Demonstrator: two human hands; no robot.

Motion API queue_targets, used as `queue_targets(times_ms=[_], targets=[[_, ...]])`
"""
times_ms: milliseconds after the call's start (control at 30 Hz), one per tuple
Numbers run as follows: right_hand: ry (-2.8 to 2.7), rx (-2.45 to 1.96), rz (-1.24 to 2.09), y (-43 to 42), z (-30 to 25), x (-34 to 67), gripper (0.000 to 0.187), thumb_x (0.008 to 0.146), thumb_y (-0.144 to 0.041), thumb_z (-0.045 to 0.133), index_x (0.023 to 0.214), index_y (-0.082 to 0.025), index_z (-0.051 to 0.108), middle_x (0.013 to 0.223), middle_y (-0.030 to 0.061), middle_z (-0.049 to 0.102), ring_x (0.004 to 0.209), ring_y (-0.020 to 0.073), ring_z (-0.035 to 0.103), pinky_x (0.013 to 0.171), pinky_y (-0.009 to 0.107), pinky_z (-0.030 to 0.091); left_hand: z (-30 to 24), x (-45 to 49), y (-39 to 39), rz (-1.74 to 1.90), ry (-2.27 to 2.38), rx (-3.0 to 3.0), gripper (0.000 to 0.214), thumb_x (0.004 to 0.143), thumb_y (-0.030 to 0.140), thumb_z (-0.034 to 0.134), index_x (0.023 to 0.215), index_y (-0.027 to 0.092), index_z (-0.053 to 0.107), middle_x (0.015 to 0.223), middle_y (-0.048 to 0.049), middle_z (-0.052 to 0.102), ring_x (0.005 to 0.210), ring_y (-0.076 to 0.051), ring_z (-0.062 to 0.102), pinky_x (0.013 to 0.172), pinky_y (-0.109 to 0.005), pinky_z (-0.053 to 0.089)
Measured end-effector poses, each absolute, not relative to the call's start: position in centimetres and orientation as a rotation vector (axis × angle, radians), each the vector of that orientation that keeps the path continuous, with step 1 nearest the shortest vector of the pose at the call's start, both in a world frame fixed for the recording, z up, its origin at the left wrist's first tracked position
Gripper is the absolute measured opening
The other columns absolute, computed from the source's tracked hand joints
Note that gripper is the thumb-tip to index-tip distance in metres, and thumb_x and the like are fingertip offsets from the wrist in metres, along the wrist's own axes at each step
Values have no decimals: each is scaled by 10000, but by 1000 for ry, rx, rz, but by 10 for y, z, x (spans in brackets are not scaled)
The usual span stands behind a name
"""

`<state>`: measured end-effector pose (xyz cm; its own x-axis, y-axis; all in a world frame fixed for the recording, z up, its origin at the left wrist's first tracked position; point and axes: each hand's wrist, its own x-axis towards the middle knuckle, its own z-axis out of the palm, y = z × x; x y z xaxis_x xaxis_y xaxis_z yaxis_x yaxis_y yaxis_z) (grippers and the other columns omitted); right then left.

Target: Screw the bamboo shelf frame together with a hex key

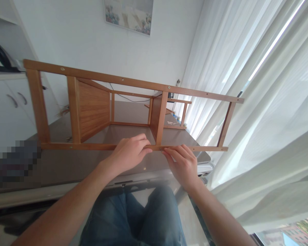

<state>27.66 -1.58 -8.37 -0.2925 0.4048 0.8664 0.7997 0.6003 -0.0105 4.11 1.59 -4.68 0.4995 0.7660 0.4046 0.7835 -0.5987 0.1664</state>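
Observation:
A brown wooden shelf frame (97,76) lies on its side across the grey table, its two long rails running left to right. Panels fill two of its crosswise sections, one of them a wood-grained shelf board (93,109). My left hand (130,150) grips the lower rail, thumb in front and fingers over the top, just left of a crosspiece. Close to that joint, my right hand (182,162) has its thumb and fingertips pinched together against the rail. Whatever sits between those fingertips is too small or covered to make out. Screw heads or holes dot the upper rail.
The grey tabletop (92,167) extends beneath the frame, its front edge just before my knees. White curtains (246,136) hang close on the right. White cabinets (10,106) stand at the left, with a kettle (0,56) above. A blurred patch covers the table's left end.

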Motion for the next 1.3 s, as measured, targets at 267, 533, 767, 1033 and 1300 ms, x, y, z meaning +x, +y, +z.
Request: queue_targets(times_ms=[267, 533, 767, 1033, 1300], targets=[[-1851, -991, -447, -22, -109, 273, 85, 946, -148, 713, 987, -208, 758, 887, 53, 760, 823, 200, 645, 769, 359, 519, -61, 42, 12, -705, -1396, -2724, 233, 1032, 414, 531, 1026, 268, 712, 1066, -1, 695, 877, -206, 696, 711, -316, 424], [-1974, -959, -514, -28, -137, 277, 203, 958, -79, 649, 1093, -205, 731, 923, 74, 731, 828, 202, 607, 750, 350, 480, -85, 41, 3, -710, -1435, -2786, 216, 1028, 368, 552, 980, 235, 715, 1011, -15, 684, 893, -195, 678, 742, -310, 443], [-2129, -799, -577, -28, -141, 283, 251, 993, -58, 529, 1142, -181, 690, 932, 73, 742, 830, 201, 625, 710, 343, 464, -99, 43, 0, -696, -1476, -2796, 222, 1016, 349, 583, 909, 222, 730, 928, -29, 663, 882, -192, 639, 779, -316, 444], [-2130, -748, -590, -30, -152, 282, 273, 1026, -67, 429, 1104, -148, 679, 896, 98, 734, 841, 222, 676, 712, 356, 525, -111, 48, -2, -686, -1645, -2820, 208, 993, 332, 606, 854, 230, 721, 931, -30, 669, 887, -192, 645, 772, -301, 443], [-2090, -668, -643, -35, -157, 285, 291, 1039, -88, 416, 1104, -126, 697, 920, 87, 751, 850, 220, 703, 736, 353, 584, -131, 47, 7, -728, -1716, -2834, 207, 963, 316, 599, 812, 241, 719, 947, -40, 672, 925, -211, 658, 811, -320, 472]])
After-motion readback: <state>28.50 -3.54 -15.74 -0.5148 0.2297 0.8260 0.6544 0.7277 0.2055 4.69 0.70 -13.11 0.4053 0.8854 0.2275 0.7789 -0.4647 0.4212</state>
